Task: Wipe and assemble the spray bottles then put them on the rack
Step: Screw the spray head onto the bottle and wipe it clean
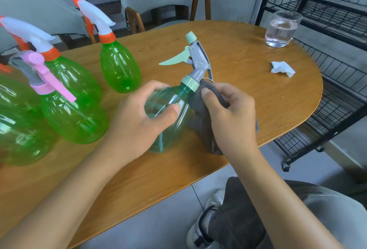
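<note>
A teal see-through spray bottle (168,129) with a grey and pale green trigger head (195,60) screwed on stands tilted near the table's front edge. My left hand (137,121) grips its body from the left. A grey cloth (204,121) lies against the bottle's right side, held there by my right hand (232,117), whose thumb presses it near the neck. The black wire rack (337,30) stands to the right of the table.
Several green spray bottles stand on the left: one with a pink head (73,117), two with white and orange heads (119,67). A glass of water (282,29) and a crumpled white tissue (283,68) sit far right on the wooden table (258,93). Grey chairs stand behind.
</note>
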A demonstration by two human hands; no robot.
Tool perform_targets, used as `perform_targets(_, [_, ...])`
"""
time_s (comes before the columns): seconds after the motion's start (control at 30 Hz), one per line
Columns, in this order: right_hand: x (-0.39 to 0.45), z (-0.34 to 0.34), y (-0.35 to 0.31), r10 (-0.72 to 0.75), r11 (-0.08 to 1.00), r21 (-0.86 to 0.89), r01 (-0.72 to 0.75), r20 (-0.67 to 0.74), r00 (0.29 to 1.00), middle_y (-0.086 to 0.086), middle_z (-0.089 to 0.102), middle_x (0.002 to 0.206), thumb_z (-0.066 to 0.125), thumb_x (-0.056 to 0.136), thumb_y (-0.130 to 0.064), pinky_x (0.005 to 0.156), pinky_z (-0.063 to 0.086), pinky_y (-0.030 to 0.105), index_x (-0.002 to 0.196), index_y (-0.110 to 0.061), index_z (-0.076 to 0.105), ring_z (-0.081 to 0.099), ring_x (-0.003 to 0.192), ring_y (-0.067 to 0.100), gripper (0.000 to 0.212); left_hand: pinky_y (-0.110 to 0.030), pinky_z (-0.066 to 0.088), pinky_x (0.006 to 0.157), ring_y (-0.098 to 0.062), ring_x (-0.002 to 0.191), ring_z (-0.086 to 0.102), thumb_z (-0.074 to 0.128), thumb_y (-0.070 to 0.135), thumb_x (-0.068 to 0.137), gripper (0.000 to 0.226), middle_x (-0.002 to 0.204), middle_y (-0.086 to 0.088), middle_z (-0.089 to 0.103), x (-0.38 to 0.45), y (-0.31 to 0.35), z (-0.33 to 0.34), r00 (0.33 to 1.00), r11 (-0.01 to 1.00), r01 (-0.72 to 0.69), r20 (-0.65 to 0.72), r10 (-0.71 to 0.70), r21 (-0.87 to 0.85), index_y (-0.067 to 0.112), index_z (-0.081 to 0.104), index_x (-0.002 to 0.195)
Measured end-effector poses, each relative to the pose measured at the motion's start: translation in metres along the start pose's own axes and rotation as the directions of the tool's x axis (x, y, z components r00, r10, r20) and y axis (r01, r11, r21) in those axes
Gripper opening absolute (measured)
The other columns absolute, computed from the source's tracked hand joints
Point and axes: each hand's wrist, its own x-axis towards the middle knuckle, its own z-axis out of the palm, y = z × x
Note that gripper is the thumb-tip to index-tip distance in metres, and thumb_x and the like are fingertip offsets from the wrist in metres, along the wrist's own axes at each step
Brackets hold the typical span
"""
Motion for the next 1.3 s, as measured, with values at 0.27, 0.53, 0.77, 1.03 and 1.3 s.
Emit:
perform_targets(0.27, [-0.006, 0.003, 0.002, -0.013, 0.997, 0.073, 0.026, -0.178, 0.984, -0.007, 0.076, 0.082, 0.071, 0.095, -0.026, 0.077, 0.06, 0.044, 0.094, -0.023, 0.072, 0.073, 0.082, 0.013, 0.003, -0.036, 0.056, 0.083, -0.004, 0.094, 0.068, 0.059, 0.059, 0.077, 0.042, 0.102, 0.02, 0.071, 0.0, 0.004, 0.004, 0.999, 0.995, -0.035, 0.01, 0.034, 0.095, 0.039, 0.062, 0.114])
perform_targets(0.53, [-0.005, -0.002, 0.006, -0.204, 0.964, -0.16, 0.213, 0.072, 0.976, -0.008, 0.066, 0.071, 0.063, 0.097, -0.015, 0.06, 0.044, 0.019, 0.095, -0.019, 0.061, 0.063, 0.068, 0.01, 0.005, -0.026, 0.05, 0.084, -0.003, 0.095, 0.068, 0.066, 0.048, 0.082, 0.032, 0.1, 0.017, 0.072, 0.008, 0.001, 0.002, 0.999, 0.989, -0.051, 0.021, 0.049, 0.135, 0.034, 0.064, 0.111])
perform_targets(0.77, [0.0, -0.005, 0.003, -0.173, 0.981, -0.101, 0.167, -0.055, 0.983, -0.01, 0.071, 0.082, 0.063, 0.099, -0.02, 0.064, 0.047, 0.018, 0.1, -0.023, 0.061, 0.066, 0.076, 0.005, 0.003, -0.028, 0.052, 0.082, -0.004, 0.091, 0.069, 0.066, 0.044, 0.083, 0.027, 0.097, 0.016, 0.074, 0.011, -0.001, -0.008, 0.997, 0.992, -0.039, 0.071, 0.03, 0.121, 0.031, 0.068, 0.106])
perform_targets(1.03, [-0.002, -0.005, 0.008, -0.179, 0.972, -0.115, 0.204, 0.198, 0.964, -0.013, 0.067, 0.085, 0.065, 0.1, -0.023, 0.073, 0.057, 0.041, 0.103, -0.026, 0.062, 0.069, 0.082, 0.01, 0.005, -0.036, 0.055, 0.087, -0.005, 0.094, 0.07, 0.063, 0.054, 0.081, 0.038, 0.101, 0.014, 0.074, 0.01, -0.004, -0.008, 0.997, 0.99, -0.065, 0.053, 0.059, 0.126, 0.031, 0.067, 0.111])
perform_targets(1.3, [0.001, -0.007, 0.001, -0.212, 0.976, -0.053, 0.212, 0.002, 0.977, -0.01, 0.07, 0.08, 0.063, 0.1, -0.019, 0.063, 0.047, 0.018, 0.099, -0.021, 0.062, 0.064, 0.072, 0.004, 0.003, -0.026, 0.052, 0.089, -0.001, 0.099, 0.068, 0.063, 0.055, 0.079, 0.046, 0.107, 0.021, 0.072, 0.004, -0.007, -0.01, 0.994, 0.984, -0.104, 0.036, 0.099, 0.142, 0.033, 0.065, 0.12])
